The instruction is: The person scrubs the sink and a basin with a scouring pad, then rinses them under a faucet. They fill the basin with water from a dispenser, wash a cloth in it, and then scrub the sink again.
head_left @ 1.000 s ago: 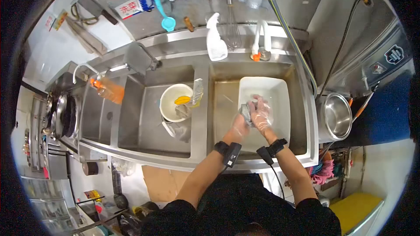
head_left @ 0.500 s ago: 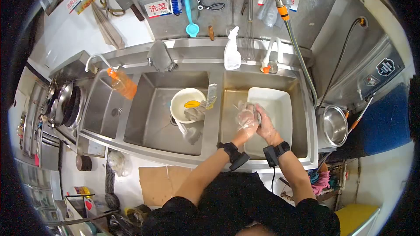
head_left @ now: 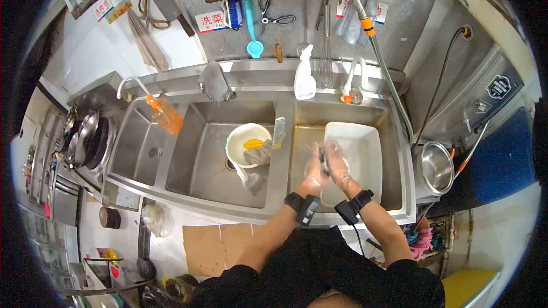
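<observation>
Both of my hands are in clear, wet-looking plastic gloves, low over the right sink basin [head_left: 308,119]. My left hand [head_left: 315,170] is blurred by motion, its fingers drawn in toward the other hand. Pressed close beside it, my right hand [head_left: 337,162] curls its fingers inward. Between the two palms is a small greyish thing that I cannot make out. Below and to the right of the hands a white rectangular tub [head_left: 365,159] stands in the basin.
In the middle basin a white bowl [head_left: 233,147] holds a grey cloth [head_left: 258,156] and a yellow item [head_left: 253,144]. Behind are a white spray bottle [head_left: 305,77] and a faucet [head_left: 359,74]. An orange bottle [head_left: 165,115] stands left, a steel pot [head_left: 436,168] right.
My hands have shifted against each other, the right one now turned with its back more upward. The whole view has moved slightly.
</observation>
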`<act>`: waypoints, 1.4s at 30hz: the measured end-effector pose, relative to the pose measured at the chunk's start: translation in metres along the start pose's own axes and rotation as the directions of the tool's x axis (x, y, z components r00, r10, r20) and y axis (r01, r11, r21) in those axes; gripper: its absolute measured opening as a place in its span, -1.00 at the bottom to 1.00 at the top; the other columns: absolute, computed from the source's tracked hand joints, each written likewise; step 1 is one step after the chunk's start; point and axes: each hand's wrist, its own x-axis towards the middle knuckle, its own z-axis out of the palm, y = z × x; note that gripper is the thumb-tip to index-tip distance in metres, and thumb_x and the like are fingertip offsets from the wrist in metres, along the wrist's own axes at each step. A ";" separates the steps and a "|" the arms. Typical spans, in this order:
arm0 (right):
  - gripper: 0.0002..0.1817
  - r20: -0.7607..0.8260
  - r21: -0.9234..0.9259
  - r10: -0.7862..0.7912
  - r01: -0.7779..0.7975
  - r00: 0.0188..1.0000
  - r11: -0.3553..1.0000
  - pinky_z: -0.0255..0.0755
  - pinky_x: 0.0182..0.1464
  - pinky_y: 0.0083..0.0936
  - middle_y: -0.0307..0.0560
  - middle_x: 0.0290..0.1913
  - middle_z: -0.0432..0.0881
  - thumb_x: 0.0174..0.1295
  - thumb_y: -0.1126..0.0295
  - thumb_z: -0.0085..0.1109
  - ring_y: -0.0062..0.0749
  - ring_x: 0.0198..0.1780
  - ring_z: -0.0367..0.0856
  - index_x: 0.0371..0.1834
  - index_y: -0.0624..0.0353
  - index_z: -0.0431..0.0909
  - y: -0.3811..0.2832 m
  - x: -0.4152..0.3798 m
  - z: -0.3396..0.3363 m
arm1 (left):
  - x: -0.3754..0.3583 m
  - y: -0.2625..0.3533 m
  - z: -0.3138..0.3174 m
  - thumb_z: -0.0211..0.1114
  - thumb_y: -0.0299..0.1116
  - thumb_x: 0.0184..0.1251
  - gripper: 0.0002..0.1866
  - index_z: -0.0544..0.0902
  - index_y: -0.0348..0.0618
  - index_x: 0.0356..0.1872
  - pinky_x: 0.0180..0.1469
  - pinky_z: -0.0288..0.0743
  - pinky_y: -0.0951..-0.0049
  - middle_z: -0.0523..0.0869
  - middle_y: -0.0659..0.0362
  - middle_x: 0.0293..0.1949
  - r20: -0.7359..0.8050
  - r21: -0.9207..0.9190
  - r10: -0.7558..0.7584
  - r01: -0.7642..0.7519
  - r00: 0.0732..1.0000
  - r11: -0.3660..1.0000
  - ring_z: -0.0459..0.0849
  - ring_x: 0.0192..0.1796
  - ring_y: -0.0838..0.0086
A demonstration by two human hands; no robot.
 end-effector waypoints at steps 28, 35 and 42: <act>-0.77 0.181 -0.535 -0.747 0.701 0.640 0.471 0.16 0.27 -0.16 0.02 -0.19 0.57 0.07 0.30 0.05 -0.09 0.01 0.47 -0.34 0.22 0.55 0.022 0.010 0.009 | 0.027 -0.004 -0.068 -0.17 0.29 0.27 -0.30 0.40 -0.06 0.19 0.29 0.19 0.18 0.48 0.13 0.18 0.584 0.512 0.084 -0.447 0.807 0.734 0.40 0.23 0.22; -0.74 0.181 -0.580 -0.707 0.655 0.684 0.485 0.25 0.18 -0.19 -0.01 -0.20 0.58 0.13 0.22 0.02 -0.07 -0.05 0.49 -0.29 0.17 0.56 0.033 0.009 0.016 | 0.006 0.006 -0.034 -0.24 0.23 0.28 -0.39 0.52 -0.04 -0.03 0.21 0.32 0.17 0.60 0.13 0.00 0.031 0.020 -0.103 0.102 0.994 0.995 0.52 0.09 0.22; -0.58 0.092 -0.297 -0.091 0.115 0.992 0.948 0.36 0.00 -0.23 0.13 -0.18 0.60 0.30 0.02 -0.17 0.01 -0.10 0.54 -0.10 0.09 0.55 0.037 -0.006 -0.003 | -0.003 0.024 -0.043 0.04 0.17 0.28 -0.54 0.54 0.00 -0.13 -0.10 0.54 0.35 0.64 0.28 -0.21 -0.094 0.260 -0.067 0.089 0.993 0.961 0.62 -0.16 0.44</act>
